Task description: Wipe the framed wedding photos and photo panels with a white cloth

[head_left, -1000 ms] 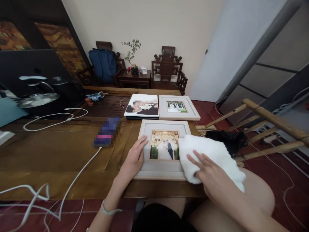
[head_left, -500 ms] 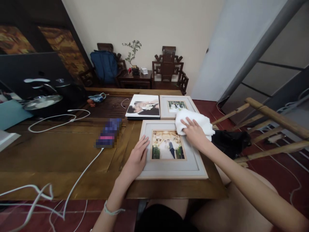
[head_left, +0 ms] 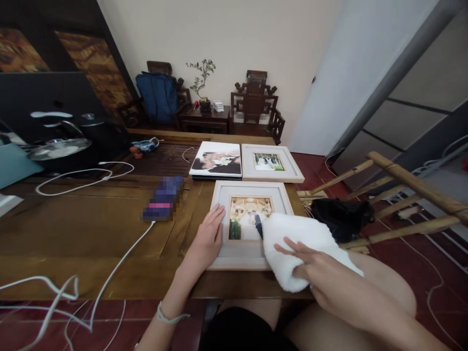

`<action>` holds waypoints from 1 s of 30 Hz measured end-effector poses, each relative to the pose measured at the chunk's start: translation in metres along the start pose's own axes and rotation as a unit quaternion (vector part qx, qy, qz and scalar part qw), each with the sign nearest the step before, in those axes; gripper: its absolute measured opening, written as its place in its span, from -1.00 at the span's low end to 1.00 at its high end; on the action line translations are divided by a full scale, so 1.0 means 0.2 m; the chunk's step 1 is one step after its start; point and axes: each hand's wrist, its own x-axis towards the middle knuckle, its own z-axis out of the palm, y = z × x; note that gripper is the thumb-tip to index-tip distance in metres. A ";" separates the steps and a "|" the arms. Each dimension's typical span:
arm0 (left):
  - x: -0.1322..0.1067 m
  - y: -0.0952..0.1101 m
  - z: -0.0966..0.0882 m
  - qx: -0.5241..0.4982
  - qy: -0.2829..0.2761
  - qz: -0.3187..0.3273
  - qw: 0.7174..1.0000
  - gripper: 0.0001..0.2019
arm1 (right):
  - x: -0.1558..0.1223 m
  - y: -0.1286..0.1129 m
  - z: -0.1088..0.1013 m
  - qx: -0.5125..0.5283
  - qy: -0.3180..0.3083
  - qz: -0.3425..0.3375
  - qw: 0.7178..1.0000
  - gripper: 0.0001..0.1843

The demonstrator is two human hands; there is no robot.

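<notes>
White towel (head_left: 303,236) cloth covers the lower right corner of a pale wood-framed wedding photo (head_left: 239,257) and spills past the table's right front edge, above the person's thigh. The right hand (head_left: 310,265) grasps the towel, fingers spread on top, thumb hidden from sight. The left hand (head_left: 207,236) lies flat with fingers extended over the frame's left border, clasping nothing. The frame rests flat on the wooden table (head_left: 87,248), its lower edge just inside the table's front edge; leftward, tabletop runs between the left forearm and a pixelated phone (head_left: 163,199) plugged into a white cable (head_left: 119,265).

Beyond its upper edge, closely blocking that side, lie a second framed photo (head_left: 292,170) and a white-edged photo panel (head_left: 216,163) stacked on something dark. A bamboo chair (head_left: 417,187) and a black bag (head_left: 338,219) stand to the right, off the table.

Counted: two pale wood frames, one towel, one phone, one glass-lidded pot (head_left: 60,150), two carved chairs (head_left: 255,103), one potted bonsai (head_left: 202,80).
</notes>
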 end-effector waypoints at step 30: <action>-0.01 0.00 -0.02 -0.031 -0.002 0.031 0.999 -0.61 | 0.26 -0.10 0.01 -0.011 -0.030 -0.006 0.999 -0.41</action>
